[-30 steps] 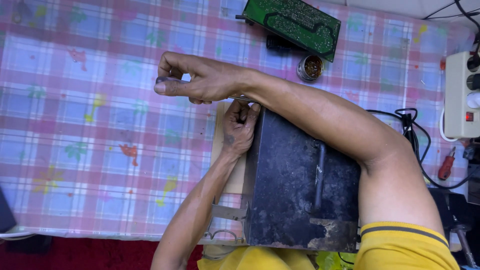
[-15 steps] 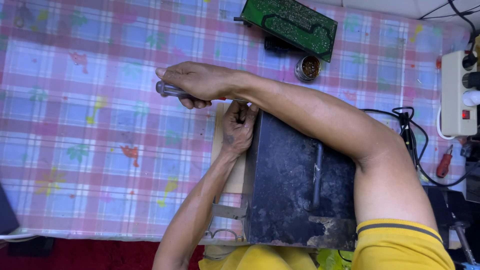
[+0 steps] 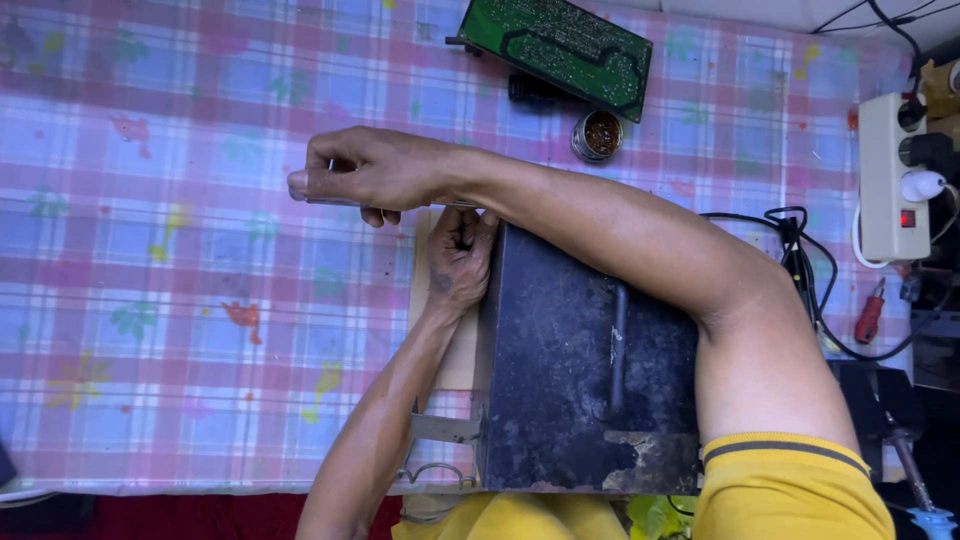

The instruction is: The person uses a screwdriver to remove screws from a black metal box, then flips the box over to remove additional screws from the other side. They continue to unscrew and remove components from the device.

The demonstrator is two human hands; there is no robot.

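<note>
My right hand [image 3: 370, 172] reaches across from the right and is closed around a thin metal tool [image 3: 330, 200] held level, its tip pointing toward the top left corner of a worn black metal box [image 3: 570, 350]. My left hand [image 3: 458, 262] comes up from below and rests on a wooden board [image 3: 452, 360] against the box's left side. Its fingers are curled at that corner, just under the tool. Anything between those fingers is hidden.
A green circuit board [image 3: 560, 45] and a small round tin [image 3: 598, 134] lie at the back on the checked tablecloth [image 3: 160, 260]. At the right are a white power strip [image 3: 888, 180], black cables [image 3: 800, 250] and a red-handled screwdriver [image 3: 868, 318].
My right hand has shifted slightly left and toward me with the tool. My left hand stays at the box corner.
</note>
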